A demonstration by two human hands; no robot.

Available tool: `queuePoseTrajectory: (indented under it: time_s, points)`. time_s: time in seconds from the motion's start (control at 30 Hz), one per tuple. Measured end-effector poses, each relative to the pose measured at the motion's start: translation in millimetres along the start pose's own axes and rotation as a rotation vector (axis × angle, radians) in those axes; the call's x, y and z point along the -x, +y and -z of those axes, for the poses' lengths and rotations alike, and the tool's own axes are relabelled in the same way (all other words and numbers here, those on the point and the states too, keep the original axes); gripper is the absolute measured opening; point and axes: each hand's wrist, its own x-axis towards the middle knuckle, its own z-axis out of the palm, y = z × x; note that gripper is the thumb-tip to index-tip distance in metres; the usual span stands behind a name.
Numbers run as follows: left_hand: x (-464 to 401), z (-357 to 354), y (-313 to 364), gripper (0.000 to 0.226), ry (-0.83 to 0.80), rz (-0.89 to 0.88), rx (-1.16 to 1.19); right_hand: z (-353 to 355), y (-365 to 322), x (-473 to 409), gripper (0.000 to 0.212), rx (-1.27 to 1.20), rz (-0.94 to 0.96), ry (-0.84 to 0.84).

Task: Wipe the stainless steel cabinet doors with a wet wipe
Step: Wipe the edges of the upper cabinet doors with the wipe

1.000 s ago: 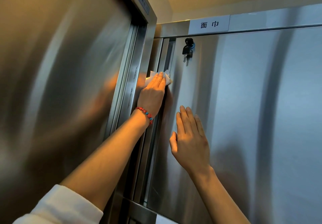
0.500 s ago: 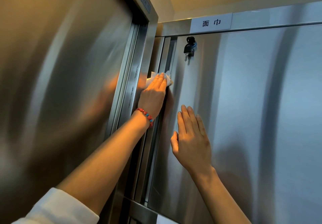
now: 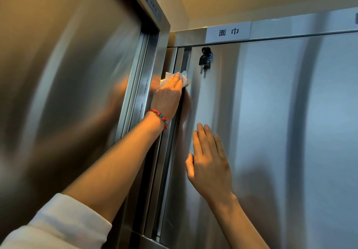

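A stainless steel cabinet door (image 3: 271, 132) fills the right half of the view. My left hand (image 3: 168, 97), with a red bead bracelet at the wrist, presses a white wet wipe (image 3: 184, 78) against the door's left edge with straight fingers. The wipe shows only past the fingertips; the rest is hidden under the hand. My right hand (image 3: 210, 163) lies flat on the door face lower down, fingers straight and together, holding nothing.
A key bunch (image 3: 204, 61) hangs from the lock near the door's top left. A white label (image 3: 228, 32) sits on the rail above. To the left stands a second tall steel cabinet (image 3: 67, 103) with its frame (image 3: 153, 74) close to my left hand.
My left hand with the wipe has crept slightly up the door's left edge. My right hand stays flat on the door in much the same place.
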Motion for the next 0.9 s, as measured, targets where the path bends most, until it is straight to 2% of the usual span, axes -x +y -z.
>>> queuePoseTrajectory:
  time_s: [0.9]
  points:
    - [-29, 5, -1, 0.050, 0.024, 0.019, 0.041, -1, 1, 0, 0.058, 0.029, 0.014, -0.028]
